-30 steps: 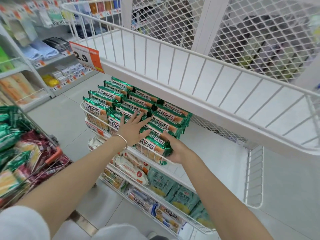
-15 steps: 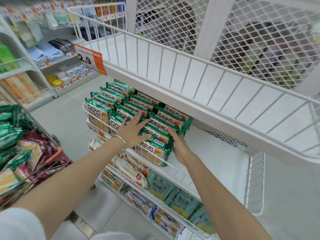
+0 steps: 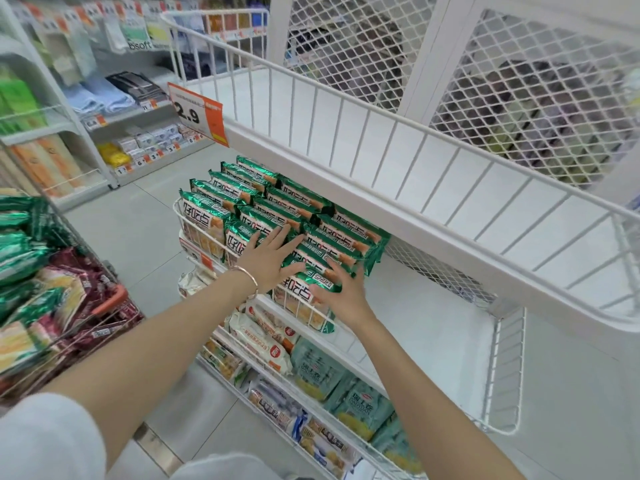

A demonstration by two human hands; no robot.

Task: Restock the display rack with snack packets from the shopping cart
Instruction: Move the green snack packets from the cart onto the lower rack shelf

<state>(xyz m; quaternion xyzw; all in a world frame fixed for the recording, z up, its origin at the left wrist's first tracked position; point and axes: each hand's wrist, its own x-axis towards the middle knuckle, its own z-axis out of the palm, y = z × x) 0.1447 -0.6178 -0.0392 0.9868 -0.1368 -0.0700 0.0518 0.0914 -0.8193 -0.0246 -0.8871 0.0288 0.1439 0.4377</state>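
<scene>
Rows of green snack packets (image 3: 287,216) stand on edge in the middle tier of the white wire display rack (image 3: 505,368). My left hand (image 3: 268,259), a bracelet at its wrist, lies flat with spread fingers on the front packets of the middle row. My right hand (image 3: 341,289) presses with straight fingers on the nearest packets of the right row. The shopping cart (image 3: 110,306) at the left edge holds more green and dark red packets.
The right half of the middle tier shows bare white shelf. The top tier (image 3: 415,140) is a bare white basket with an orange 2.9 price sign (image 3: 197,114). Lower tiers hold other snack bags (image 3: 311,368). Store shelving stands at the far left.
My right hand has let go of the packet end it gripped and now lies flat on top of the right row. My left hand stays pressed on the packets.
</scene>
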